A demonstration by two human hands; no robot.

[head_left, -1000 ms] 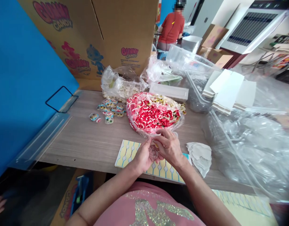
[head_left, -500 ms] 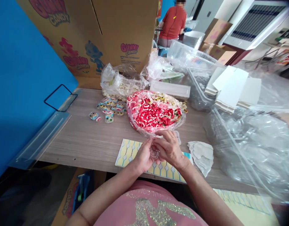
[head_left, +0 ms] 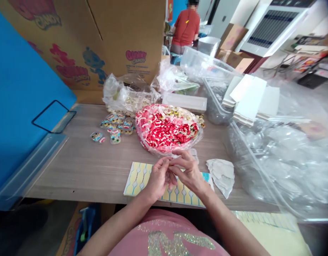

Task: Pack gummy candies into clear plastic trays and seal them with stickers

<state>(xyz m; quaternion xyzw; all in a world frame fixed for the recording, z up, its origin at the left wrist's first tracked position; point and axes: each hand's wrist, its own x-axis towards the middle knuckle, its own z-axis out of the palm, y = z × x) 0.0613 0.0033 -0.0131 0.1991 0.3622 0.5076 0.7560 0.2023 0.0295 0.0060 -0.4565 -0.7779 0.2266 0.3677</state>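
Two hands (head_left: 158, 180) (head_left: 190, 173), sheet (head_left: 178, 195) beneath, long axis crosswise

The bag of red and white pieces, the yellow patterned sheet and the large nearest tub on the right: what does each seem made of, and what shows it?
Bag: thin, glossy clear plastic film; it wrinkles and reveals its contents.
Yellow patterned sheet: probably smooth printed paper or thin card; it lies flat.
Tub: likely rigid, shiny clear plastic; straight rim, see-through wall.
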